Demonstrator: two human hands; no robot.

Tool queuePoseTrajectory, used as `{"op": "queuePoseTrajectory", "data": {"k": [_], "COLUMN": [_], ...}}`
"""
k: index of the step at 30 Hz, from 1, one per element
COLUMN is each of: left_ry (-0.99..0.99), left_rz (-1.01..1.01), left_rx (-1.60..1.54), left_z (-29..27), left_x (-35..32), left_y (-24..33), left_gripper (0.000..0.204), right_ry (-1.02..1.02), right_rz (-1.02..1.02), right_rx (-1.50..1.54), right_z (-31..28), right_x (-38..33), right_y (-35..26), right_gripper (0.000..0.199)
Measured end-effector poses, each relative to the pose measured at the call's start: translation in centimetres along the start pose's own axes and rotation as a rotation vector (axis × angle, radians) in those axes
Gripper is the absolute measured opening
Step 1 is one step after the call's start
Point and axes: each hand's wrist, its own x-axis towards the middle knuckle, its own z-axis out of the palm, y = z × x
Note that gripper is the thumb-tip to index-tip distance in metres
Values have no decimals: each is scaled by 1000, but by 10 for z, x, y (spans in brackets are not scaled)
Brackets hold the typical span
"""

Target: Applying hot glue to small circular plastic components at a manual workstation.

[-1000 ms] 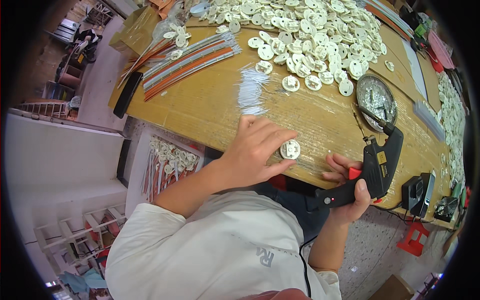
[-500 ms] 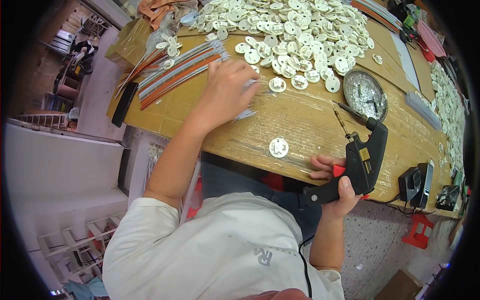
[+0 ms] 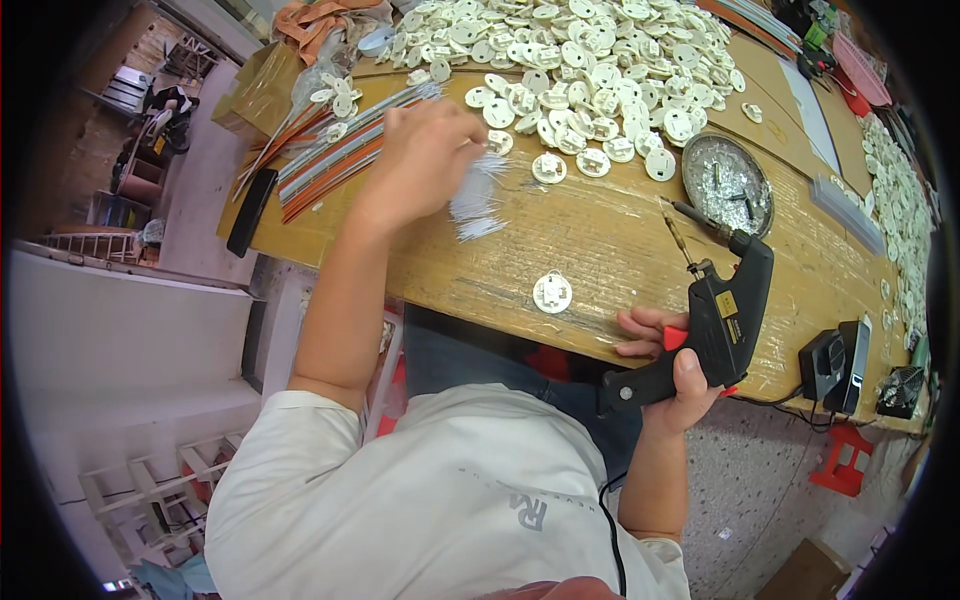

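Observation:
My right hand [image 3: 688, 392] is wrapped round the handle of a black soldering gun [image 3: 735, 310] with a red trigger. Its tip and thin feed tube point up and left, close to a round metal dish [image 3: 728, 185]. My left hand [image 3: 425, 155] is bent over a bunch of short, thin white wires [image 3: 478, 200] at the left of the table. Its fingertips are hidden and slightly blurred, so whether they grip anything does not show. One round white disc-shaped part [image 3: 552, 292] lies alone near the table's front edge, between my hands.
A big heap of similar white discs [image 3: 600, 70] covers the back of the table. Orange and white strips [image 3: 335, 160] lie at the left beside a black bar [image 3: 252, 212]. A small black device [image 3: 822, 365] and a little fan [image 3: 900, 390] stand at the right edge.
My left hand has moved left and slightly up, uncovering more of the white wires. My right hand and the soldering gun have hardly moved.

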Motion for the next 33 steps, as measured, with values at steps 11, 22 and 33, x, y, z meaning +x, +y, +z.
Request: {"op": "queuePoseTrajectory", "data": {"k": [11, 22, 33], "left_ry": [-108, 111, 126], "left_rz": [-354, -212, -73], "left_rx": [245, 70, 229], "left_z": [-7, 33, 34], "left_x": [-19, -15, -21], "left_y": [-79, -105, -128], "left_gripper": [17, 12, 16], "right_ry": [2, 9, -109], "right_rz": [6, 81, 116], "right_rx": [35, -8, 46], "right_z": [1, -7, -5], "right_x": [-3, -3, -8], "right_y": [6, 0, 4], "right_gripper": [59, 54, 39]}}
